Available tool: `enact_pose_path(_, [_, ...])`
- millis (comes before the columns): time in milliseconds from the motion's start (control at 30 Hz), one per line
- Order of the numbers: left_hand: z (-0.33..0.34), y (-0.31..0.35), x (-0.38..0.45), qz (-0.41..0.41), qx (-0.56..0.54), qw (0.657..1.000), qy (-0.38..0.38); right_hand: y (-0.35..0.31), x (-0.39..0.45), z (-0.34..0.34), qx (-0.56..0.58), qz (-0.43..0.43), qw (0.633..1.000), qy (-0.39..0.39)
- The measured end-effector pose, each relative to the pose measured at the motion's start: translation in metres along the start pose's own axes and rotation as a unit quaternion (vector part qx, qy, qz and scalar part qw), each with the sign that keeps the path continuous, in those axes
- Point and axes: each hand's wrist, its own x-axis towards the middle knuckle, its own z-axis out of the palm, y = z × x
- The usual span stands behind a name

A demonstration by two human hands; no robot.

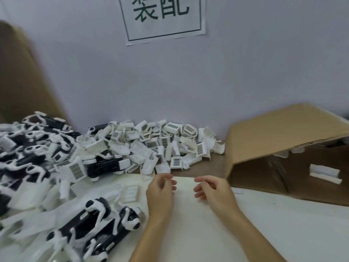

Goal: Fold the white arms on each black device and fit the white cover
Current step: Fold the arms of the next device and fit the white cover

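White covers [160, 142] heaped ahead; both hands [160, 191] empty, fingers loose. I'd pick a device [105, 220] first.

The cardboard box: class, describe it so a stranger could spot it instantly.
Start at the white paper sign with green characters on the wall, then drop to the table's right side. The cardboard box lies tipped on its side there, its opening facing the hands; unlike the heaped plastic parts, it is brown.
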Motion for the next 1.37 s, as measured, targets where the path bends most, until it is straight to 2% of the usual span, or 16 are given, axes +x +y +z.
enact_pose_path(200, [-0.015,0.049,-0.008,0.082,0.079,0.991,-0.075,-0.001,-0.002,0.000,-0.037,-0.024,0.999,-0.008])
enact_pose_path(300, [-0.033,0.080,-0.011,0.105,0.215,0.957,-0.167,-0.001,0.000,-0.001,-0.029,-0.032,0.999,-0.008])
enact_pose_path(367, [-0.049,0.099,-0.008,0.091,0.370,0.892,-0.242,0.000,0.000,-0.002,-0.021,-0.031,0.999,-0.006])
enact_pose_path(500, [-0.069,0.118,-0.006,0.011,0.660,0.670,-0.339,0.002,-0.001,-0.003,-0.005,-0.032,0.999,-0.010])
enact_pose_path(567, [-0.070,0.114,-0.007,-0.008,0.729,0.589,-0.347,0.003,-0.001,-0.003,0.001,-0.035,0.999,-0.014])
enact_pose_path(667, [-0.068,0.101,-0.004,-0.025,0.787,0.497,-0.365,0.004,0.000,-0.003,0.005,-0.036,0.999,-0.018])
enact_pose_path(767, [-0.065,0.087,-0.003,0.010,0.845,0.393,-0.363,0.005,0.000,-0.003,0.006,-0.040,0.999,-0.019])
enact_pose_path(800, [-0.064,0.084,-0.001,0.022,0.855,0.368,-0.365,0.005,0.000,-0.003,0.006,-0.041,0.999,-0.019])
enact_pose_path(867, [-0.062,0.086,0.004,0.043,0.855,0.354,-0.377,0.006,0.000,-0.003,0.005,-0.043,0.999,-0.016])
enact_pose_path(933, [-0.062,0.096,0.012,0.057,0.835,0.386,-0.388,0.006,0.000,-0.003,-0.003,-0.042,0.999,-0.018])
enact_pose_path(1000, [-0.062,0.111,0.020,0.071,0.796,0.461,-0.386,0.005,-0.001,-0.002,-0.018,-0.043,0.999,-0.027])
enact_pose_path(1100, [-0.058,0.130,0.031,0.126,0.685,0.630,-0.343,0.001,-0.006,0.000,-0.050,-0.065,0.995,-0.048])
enact_pose_path(1167, [-0.053,0.133,0.036,0.149,0.562,0.753,-0.307,-0.001,-0.010,0.001,-0.069,-0.090,0.991,-0.067])
enact_pose_path(1233, [-0.046,0.127,0.038,0.156,0.413,0.853,-0.279,-0.003,-0.014,0.001,-0.057,-0.100,0.989,-0.096])
enact_pose_path(1300, [-0.035,0.116,0.033,0.154,0.273,0.915,-0.253,-0.003,-0.017,-0.001,-0.044,-0.110,0.986,-0.117])
enact_pose_path(1367, [-0.020,0.098,0.026,0.146,0.176,0.949,-0.219,-0.003,-0.020,0.000,-0.036,-0.122,0.985,-0.116])
